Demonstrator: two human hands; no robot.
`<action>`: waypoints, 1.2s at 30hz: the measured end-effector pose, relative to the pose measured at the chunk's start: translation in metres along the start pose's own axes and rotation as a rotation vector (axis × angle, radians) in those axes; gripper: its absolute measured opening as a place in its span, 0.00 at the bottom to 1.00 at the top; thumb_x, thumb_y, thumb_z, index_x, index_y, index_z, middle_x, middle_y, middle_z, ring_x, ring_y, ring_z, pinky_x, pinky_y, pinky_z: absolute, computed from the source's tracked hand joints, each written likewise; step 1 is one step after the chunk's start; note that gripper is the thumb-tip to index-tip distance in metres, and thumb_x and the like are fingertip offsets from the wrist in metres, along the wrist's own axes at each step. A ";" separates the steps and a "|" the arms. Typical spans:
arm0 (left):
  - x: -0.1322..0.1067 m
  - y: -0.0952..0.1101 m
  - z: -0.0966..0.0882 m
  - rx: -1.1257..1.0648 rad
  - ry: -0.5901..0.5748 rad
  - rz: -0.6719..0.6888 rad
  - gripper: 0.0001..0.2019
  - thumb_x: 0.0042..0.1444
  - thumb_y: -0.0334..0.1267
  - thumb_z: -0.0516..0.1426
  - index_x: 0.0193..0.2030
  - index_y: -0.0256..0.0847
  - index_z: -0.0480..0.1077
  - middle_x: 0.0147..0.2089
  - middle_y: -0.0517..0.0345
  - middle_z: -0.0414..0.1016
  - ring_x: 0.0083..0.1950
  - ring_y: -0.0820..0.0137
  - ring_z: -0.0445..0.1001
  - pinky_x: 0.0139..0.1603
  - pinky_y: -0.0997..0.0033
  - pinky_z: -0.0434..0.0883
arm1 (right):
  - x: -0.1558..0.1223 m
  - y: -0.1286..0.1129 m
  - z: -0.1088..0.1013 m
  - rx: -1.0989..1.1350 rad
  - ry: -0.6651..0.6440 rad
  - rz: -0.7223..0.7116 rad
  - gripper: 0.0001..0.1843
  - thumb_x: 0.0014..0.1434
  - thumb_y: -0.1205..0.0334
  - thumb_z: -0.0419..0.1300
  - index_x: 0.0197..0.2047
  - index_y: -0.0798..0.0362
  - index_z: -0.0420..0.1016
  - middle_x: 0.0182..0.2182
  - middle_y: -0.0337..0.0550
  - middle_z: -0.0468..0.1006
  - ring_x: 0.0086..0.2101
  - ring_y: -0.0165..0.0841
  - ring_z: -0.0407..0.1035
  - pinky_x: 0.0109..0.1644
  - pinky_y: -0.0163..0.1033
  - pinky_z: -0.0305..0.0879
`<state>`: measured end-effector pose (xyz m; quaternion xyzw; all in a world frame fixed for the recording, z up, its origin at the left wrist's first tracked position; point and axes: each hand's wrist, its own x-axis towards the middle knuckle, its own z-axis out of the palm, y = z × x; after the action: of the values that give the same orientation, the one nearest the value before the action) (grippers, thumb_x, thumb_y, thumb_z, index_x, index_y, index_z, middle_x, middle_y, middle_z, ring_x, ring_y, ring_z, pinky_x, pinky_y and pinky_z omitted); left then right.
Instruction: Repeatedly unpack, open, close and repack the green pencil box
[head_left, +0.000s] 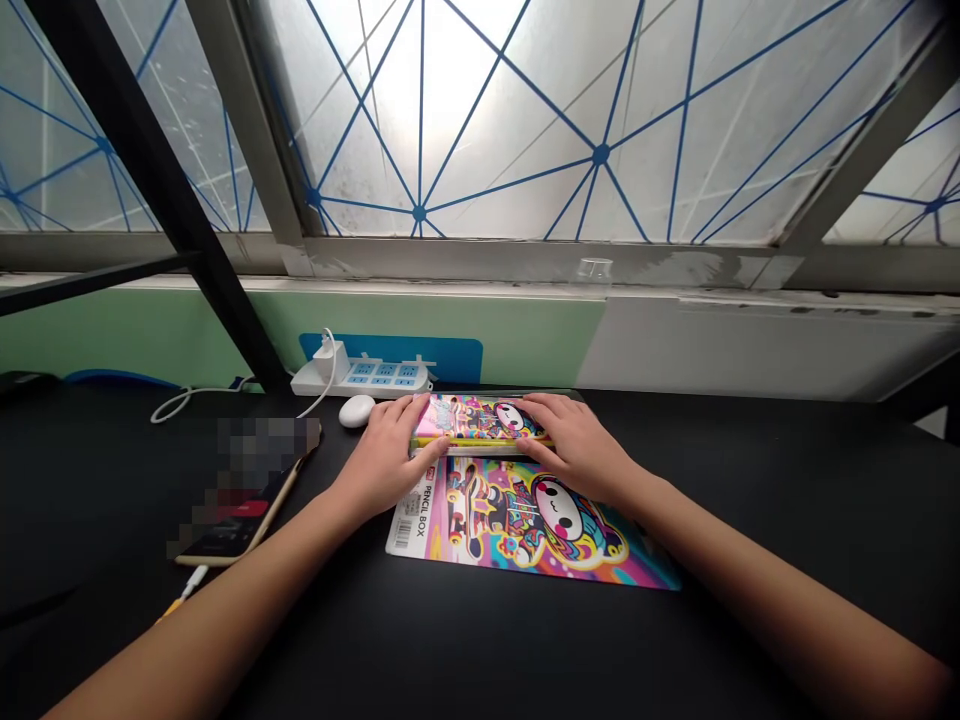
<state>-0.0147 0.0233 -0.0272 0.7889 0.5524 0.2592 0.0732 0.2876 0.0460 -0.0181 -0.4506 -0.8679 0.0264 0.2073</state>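
Both bare hands, the left hand (382,462) and the right hand (576,447), cup closed fingers over opposite ends of a slim multicoloured cartoon-printed pencil box (480,421). Its long axis runs crosswise between them, just beyond a glossy printed card sleeve (525,522).

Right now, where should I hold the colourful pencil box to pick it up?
Probably by its two short ends, coming from your side of the desk. The pencil box lies flat and is long and thin, so the ends give each hand a steady place, just where your left hand and right hand are now.
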 end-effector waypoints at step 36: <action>-0.007 0.013 -0.009 0.443 -0.109 0.336 0.26 0.70 0.37 0.51 0.74 0.50 0.59 0.74 0.42 0.63 0.73 0.44 0.63 0.64 0.42 0.67 | -0.064 -0.096 -0.020 0.432 -0.436 -0.275 0.36 0.59 0.40 0.67 0.66 0.45 0.71 0.66 0.49 0.71 0.64 0.49 0.63 0.71 0.55 0.53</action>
<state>-0.0102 0.0099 -0.0164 0.8788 0.4525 0.0979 -0.1155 0.2542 -0.0646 0.0011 -0.2589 -0.9189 0.2770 0.1091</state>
